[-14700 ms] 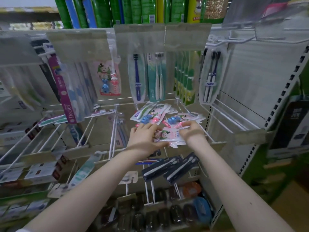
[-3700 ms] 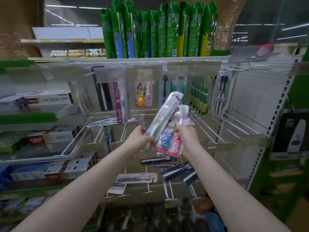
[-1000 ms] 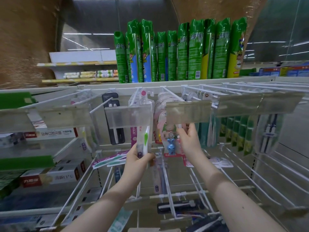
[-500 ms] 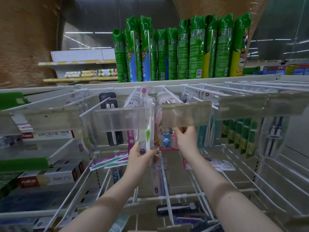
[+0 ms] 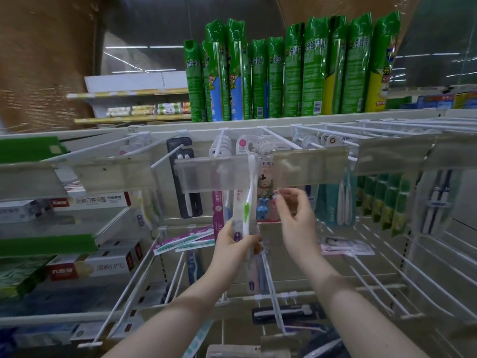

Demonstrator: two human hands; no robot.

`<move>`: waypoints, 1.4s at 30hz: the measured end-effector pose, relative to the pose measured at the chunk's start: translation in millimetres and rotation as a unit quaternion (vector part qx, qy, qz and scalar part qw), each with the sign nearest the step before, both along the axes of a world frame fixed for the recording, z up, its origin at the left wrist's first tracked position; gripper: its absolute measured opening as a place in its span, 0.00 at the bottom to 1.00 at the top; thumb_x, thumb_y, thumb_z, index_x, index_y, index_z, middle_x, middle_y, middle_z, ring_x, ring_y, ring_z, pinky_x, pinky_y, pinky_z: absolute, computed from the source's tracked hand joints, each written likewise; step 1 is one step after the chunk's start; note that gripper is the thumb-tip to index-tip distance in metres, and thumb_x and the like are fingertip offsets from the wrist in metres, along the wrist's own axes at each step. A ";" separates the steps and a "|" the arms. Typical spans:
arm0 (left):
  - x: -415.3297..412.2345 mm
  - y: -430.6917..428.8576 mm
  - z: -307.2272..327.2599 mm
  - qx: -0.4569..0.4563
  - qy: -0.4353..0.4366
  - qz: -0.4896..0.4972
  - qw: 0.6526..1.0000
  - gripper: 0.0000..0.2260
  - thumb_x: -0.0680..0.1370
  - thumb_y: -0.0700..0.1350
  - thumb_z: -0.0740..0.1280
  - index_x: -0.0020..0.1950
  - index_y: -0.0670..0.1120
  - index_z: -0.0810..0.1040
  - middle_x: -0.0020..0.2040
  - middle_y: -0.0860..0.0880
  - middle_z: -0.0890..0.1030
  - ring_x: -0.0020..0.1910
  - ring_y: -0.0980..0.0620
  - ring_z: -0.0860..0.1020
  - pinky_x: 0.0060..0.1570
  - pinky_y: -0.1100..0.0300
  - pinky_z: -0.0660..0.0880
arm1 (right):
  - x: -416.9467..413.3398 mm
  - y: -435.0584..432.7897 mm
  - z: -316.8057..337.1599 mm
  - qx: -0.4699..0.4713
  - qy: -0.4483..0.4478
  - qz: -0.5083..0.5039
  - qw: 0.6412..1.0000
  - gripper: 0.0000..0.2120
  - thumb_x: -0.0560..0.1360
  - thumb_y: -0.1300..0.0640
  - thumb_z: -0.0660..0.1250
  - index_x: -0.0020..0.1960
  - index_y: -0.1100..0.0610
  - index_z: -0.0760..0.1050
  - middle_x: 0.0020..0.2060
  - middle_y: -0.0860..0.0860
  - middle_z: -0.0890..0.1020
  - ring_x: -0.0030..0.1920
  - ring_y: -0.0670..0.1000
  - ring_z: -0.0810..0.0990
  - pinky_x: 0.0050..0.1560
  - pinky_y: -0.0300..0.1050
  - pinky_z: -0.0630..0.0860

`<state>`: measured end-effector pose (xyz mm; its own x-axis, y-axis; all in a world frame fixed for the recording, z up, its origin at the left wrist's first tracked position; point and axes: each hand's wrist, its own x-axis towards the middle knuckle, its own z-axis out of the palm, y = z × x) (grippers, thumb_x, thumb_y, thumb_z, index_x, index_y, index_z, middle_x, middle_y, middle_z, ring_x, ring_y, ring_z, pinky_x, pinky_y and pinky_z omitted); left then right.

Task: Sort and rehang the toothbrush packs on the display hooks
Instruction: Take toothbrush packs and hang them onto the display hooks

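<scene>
The left hand [image 5: 232,244] grips the bottom end of a long clear pack [image 5: 246,202] with a green-and-white brush in it, fingers and thumb curled round its sides, and holds it upright just below centre of the view. Its top reaches up behind a label strip [image 5: 211,174], towards a hook [image 5: 224,140] at 12 o'clock. The pack looks very light: thin blister plastic on card, stiff along its length but easy to bow or crease, and slick on its face. Held this low, the top is likely to wobble, so a pinch near the hanger hole would probably steer it better onto the wire. The right hand [image 5: 296,215], at the left hand's 2 o'clock, is blurred. Its fingers are loosely curled beside a kids' pack [image 5: 263,202] hanging at the pack's 3 o'clock, and I cannot tell whether they pinch its edge or are just clear of it. More loose packs [image 5: 185,240] lie flat across lower wires at 9 o'clock of the left hand.
</scene>
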<state>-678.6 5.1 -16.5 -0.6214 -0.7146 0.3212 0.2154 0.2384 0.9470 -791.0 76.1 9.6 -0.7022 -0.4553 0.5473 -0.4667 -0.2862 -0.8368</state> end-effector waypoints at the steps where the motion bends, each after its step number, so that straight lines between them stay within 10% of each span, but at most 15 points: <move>1: 1.4 1.7 -1.0 0.002 0.003 -0.006 1.000 0.16 0.73 0.34 0.69 0.59 0.45 0.76 0.47 0.42 0.83 0.44 0.45 0.83 0.45 0.54 0.81 | 7.3 1.3 0.3 0.013 -0.012 0.036 0.999 0.08 0.79 0.52 0.62 0.57 0.50 0.71 0.49 0.46 0.77 0.50 0.43 0.77 0.48 0.34 0.73; 8: 16.6 17.1 -8.4 0.025 0.010 -0.075 0.997 0.19 0.74 0.31 0.66 0.62 0.46 0.74 0.48 0.45 0.83 0.43 0.51 0.82 0.41 0.61 0.78 | 45.0 7.8 0.7 0.046 -0.117 0.170 0.977 0.06 0.78 0.54 0.63 0.54 0.50 0.75 0.48 0.49 0.84 0.50 0.49 0.83 0.52 0.52 0.80; 18: 61.6 18.8 -26.7 -0.011 -0.047 -0.091 0.995 0.20 0.67 0.52 0.73 0.57 0.49 0.76 0.52 0.47 0.82 0.51 0.51 0.80 0.50 0.60 0.77 | 81.1 25.2 -11.0 0.049 -0.136 0.122 0.982 0.04 0.78 0.59 0.63 0.46 0.51 0.74 0.40 0.48 0.81 0.43 0.48 0.81 0.47 0.40 0.78; 22: 74.8 18.0 -24.1 0.028 -0.044 -0.045 0.998 0.04 0.78 0.45 0.65 0.49 0.45 0.75 0.42 0.49 0.81 0.41 0.51 0.79 0.44 0.59 0.76 | 91.9 35.6 -15.3 0.053 -0.137 0.142 0.979 0.04 0.79 0.59 0.62 0.47 0.53 0.74 0.37 0.46 0.82 0.35 0.41 0.81 0.34 0.30 0.74; 31: 103.7 28.3 -23.7 0.064 -0.018 0.036 0.997 0.04 0.79 0.37 0.62 0.46 0.41 0.74 0.36 0.47 0.80 0.32 0.53 0.78 0.37 0.61 0.77 | 102.0 54.0 -26.8 0.062 -0.149 0.191 0.968 0.04 0.80 0.58 0.59 0.51 0.54 0.73 0.41 0.46 0.80 0.33 0.33 0.79 0.32 0.26 0.72; 42: 140.8 68.2 -36.6 0.082 -0.060 0.129 0.986 0.03 0.79 0.38 0.62 0.49 0.42 0.75 0.41 0.45 0.81 0.35 0.53 0.80 0.33 0.65 0.76 | 123.5 75.2 -50.9 0.080 -0.180 0.243 0.950 0.05 0.79 0.56 0.61 0.51 0.56 0.75 0.44 0.49 0.80 0.46 0.47 0.79 0.47 0.39 0.73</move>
<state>-537.8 73.3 -53.1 -0.4389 -0.8900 0.1232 0.0519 0.1118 0.9924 -667.5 151.3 -41.3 -0.5154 -0.8313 0.2082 0.0125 -0.2502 -0.9681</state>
